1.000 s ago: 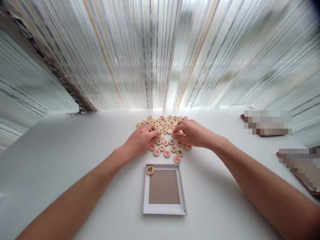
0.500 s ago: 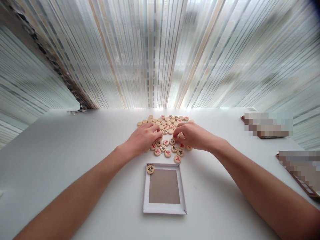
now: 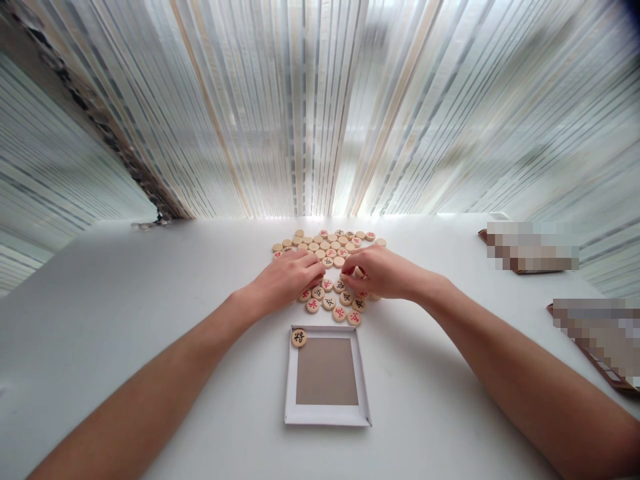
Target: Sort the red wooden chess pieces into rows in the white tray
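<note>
Round wooden xiangqi pieces (image 3: 321, 254) lie in a spread heap on the white table. Some have red or black characters facing up, while others show plain faces. My left hand (image 3: 293, 275) is over the heap's left side, its fingers curled together; what lies under them is hidden. At the right, my right hand (image 3: 377, 272) pinches a piece (image 3: 345, 276) between thumb and fingers. Closer to me is a shallow white box tray (image 3: 327, 419) with a grey-brown panel inside. One piece with a black character (image 3: 299, 338) sits in its far left corner.
The white table (image 3: 200, 407) extends around the heap. Two brown-edged objects with blurred faces, one farther back (image 3: 533, 248) and one nearer (image 3: 600, 340), lie at the right. A striped string curtain (image 3: 320, 120) hangs behind the table.
My right hand has closed in slightly to the left with its pinch. A few pieces near my hands have shifted, one with a red character sliding closer to the tray. My left hand stays almost in place.
</note>
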### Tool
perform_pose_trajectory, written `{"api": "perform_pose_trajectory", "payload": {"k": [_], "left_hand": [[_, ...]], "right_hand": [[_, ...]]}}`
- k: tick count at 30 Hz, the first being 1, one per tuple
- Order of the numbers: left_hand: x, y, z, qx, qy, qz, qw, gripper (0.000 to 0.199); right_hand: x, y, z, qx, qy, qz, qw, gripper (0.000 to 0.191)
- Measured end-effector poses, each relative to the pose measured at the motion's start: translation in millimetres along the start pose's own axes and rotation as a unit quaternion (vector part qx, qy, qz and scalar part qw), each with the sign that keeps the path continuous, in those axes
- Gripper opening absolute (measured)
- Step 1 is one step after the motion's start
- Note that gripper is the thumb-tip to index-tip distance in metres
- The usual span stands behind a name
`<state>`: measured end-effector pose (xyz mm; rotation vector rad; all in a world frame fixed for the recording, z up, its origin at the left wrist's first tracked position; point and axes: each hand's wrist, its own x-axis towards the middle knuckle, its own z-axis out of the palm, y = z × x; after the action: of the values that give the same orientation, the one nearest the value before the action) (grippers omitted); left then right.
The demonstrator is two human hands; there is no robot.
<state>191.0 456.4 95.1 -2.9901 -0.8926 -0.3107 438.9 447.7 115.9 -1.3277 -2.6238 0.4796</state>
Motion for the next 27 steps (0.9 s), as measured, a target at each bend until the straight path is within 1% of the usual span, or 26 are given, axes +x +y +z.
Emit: {"api": "perform_pose_trajectory", "payload": {"k": [3, 9, 13, 15, 18, 22, 24, 27], "left_hand": [[0, -1, 3.2, -0.014, 0.012, -0.014, 1.0, 0.027], [-2, -7, 9.8, -0.07, 0.045, -0.074, 0.994, 0.024], [-3, -9, 11.3, -0.102, 0.048, -0.093, 0.989, 0.024], [-3, -8, 10.2, -0.111, 0.049, -0.097, 0.988, 0.022], [-4, -7, 6.6, -0.12, 0.053, -0.101, 0.986, 0.021], [-4, -8, -2.1, -0.127, 0.059, -0.112, 0.984, 0.02], [-6, -11, -8.8, -0.131, 0.06, -0.121, 0.982, 0.019], [-9, -20, -20.3, -0.131, 0.063, -0.144, 0.979, 0.021]], "right_hand": [[0, 0, 1, 0.016, 0.004, 0.004, 1.0, 0.016], [2, 7, 3, 0.047, 0.027, 0.021, 0.998, 0.018], [3, 9, 4, 0.055, 0.034, 0.02, 0.998, 0.017], [1, 9, 0, 0.053, 0.034, 0.019, 0.998, 0.018], [-5, 12, -15, 0.043, 0.042, 0.026, 0.998, 0.017], [-15, 23, -37, 0.014, 0.063, 0.053, 0.997, 0.013], [-17, 26, -40, 0.0, 0.056, 0.061, 0.997, 0.012], [-17, 23, -33, -0.014, 0.024, 0.058, 0.998, 0.007]]}}
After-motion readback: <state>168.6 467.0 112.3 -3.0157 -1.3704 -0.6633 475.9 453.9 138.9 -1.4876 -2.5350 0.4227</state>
